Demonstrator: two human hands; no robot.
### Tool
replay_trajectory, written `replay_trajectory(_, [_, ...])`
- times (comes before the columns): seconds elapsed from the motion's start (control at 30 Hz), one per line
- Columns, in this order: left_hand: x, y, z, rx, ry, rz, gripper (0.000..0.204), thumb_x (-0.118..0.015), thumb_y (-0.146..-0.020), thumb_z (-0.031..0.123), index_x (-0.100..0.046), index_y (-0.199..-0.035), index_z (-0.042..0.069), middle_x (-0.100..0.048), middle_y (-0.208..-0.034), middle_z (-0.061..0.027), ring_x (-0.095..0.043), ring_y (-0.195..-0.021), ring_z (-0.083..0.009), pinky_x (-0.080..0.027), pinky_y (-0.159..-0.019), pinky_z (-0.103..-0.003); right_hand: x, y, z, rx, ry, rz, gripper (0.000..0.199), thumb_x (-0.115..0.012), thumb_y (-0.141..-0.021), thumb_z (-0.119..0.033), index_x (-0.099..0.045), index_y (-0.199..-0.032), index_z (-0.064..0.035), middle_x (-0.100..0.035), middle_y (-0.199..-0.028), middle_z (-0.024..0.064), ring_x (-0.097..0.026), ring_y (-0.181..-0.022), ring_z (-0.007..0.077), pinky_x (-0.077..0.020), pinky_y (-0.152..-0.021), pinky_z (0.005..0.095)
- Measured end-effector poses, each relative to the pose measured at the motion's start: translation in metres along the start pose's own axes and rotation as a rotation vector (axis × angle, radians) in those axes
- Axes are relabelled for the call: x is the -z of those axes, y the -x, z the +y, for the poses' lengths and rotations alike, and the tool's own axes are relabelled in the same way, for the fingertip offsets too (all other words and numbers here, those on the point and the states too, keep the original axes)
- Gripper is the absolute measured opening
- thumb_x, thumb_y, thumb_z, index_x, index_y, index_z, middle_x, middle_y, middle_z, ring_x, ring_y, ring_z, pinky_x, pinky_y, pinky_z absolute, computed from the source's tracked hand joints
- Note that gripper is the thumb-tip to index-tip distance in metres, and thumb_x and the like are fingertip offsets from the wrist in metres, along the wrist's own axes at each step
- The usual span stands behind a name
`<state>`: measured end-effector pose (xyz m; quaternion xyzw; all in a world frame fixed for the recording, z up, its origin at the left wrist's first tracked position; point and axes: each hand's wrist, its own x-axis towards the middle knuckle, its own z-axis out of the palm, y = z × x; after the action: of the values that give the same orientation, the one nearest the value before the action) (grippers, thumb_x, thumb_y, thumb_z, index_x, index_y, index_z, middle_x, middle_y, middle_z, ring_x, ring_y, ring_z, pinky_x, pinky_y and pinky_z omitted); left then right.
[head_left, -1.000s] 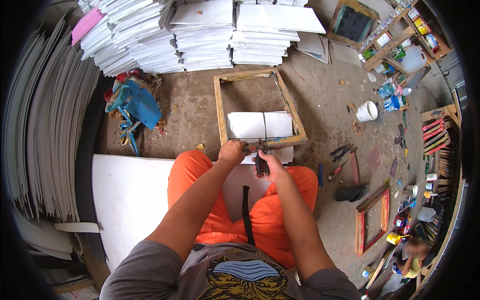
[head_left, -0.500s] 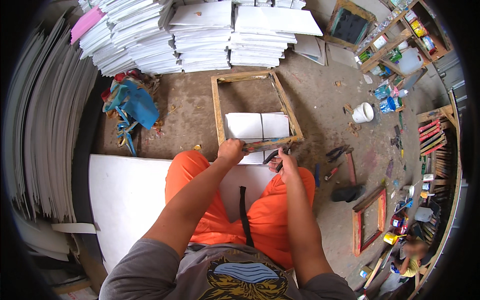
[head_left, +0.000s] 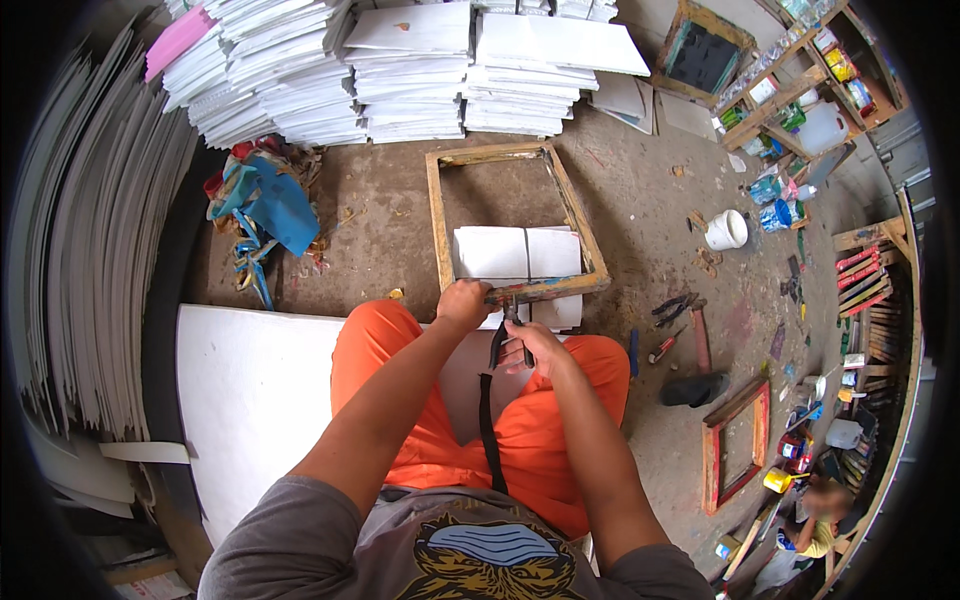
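Observation:
A worn wooden frame (head_left: 436, 212) with paint stains is held tilted in front of my knees. My left hand (head_left: 466, 304) is closed round the left part of its near bar. In my right hand (head_left: 541, 349) is a pair of pliers (head_left: 498, 346) with black handles, which stand spread apart. The jaws meet the near bar, just right of my left hand; what they bite on is too small to make out. Behind and below the bar lies a strapped bundle of white sheets (head_left: 490, 250), partly hidden by the frame.
White sheet stacks (head_left: 410, 90) rise at the back. Blue rags (head_left: 285, 205) lie at left, a large white board (head_left: 255, 400) beside my leg. On the right are a hammer (head_left: 700, 345), second pliers (head_left: 675, 310), a red frame (head_left: 712, 465), a white bucket (head_left: 726, 230) and a seated person (head_left: 820, 530).
My right hand has moved left with the pliers, from near the bar's right corner to close beside my left hand. The left hand keeps its hold on the frame.

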<state>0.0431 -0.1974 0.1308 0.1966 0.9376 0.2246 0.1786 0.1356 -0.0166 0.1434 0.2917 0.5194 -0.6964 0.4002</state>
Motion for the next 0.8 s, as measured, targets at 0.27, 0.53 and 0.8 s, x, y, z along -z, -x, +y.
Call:
replay_trajectory(0.27, [-0.001,0.0,0.002,0.011,0.016,0.008,0.038,-0.08,-0.08,0.04,-0.077,-0.106,0.013,-0.075,-0.098,-0.0141,-0.072,-0.093,-0.0336,-0.057,-0.084,-0.045,0.011,-0.022,-0.003,-0.075,-0.244,-0.097,0.049,-0.049,-0.103,-0.05,-0.065,-0.112,-0.0044,-0.074,-0.103,0.0192,-0.073,-0.094,0.0364,-0.0589,-0.079,0.0523])
replay_trajectory(0.53, [-0.007,-0.003,-0.004,-0.002,-0.002,0.015,0.037,-0.076,-0.084,0.043,-0.077,-0.106,0.013,-0.075,-0.097,-0.0137,-0.073,-0.092,-0.0338,-0.058,-0.083,-0.046,0.004,-0.023,-0.005,-0.054,-0.359,-0.163,0.05,-0.047,-0.103,-0.053,-0.066,-0.11,-0.0072,-0.072,-0.092,0.0154,-0.072,-0.086,0.0329,-0.0558,-0.076,0.0519])
replay_trajectory(0.8, [-0.003,0.001,-0.001,0.007,0.001,-0.001,0.036,-0.077,-0.083,0.041,-0.077,-0.107,0.014,-0.075,-0.098,-0.013,-0.072,-0.093,-0.0329,-0.058,-0.084,-0.045,-0.009,-0.02,0.0,0.021,-0.235,0.088,0.046,-0.057,-0.1,-0.051,-0.066,-0.092,-0.0061,-0.065,-0.07,0.0099,-0.063,-0.057,0.026,-0.0491,-0.051,0.0432])
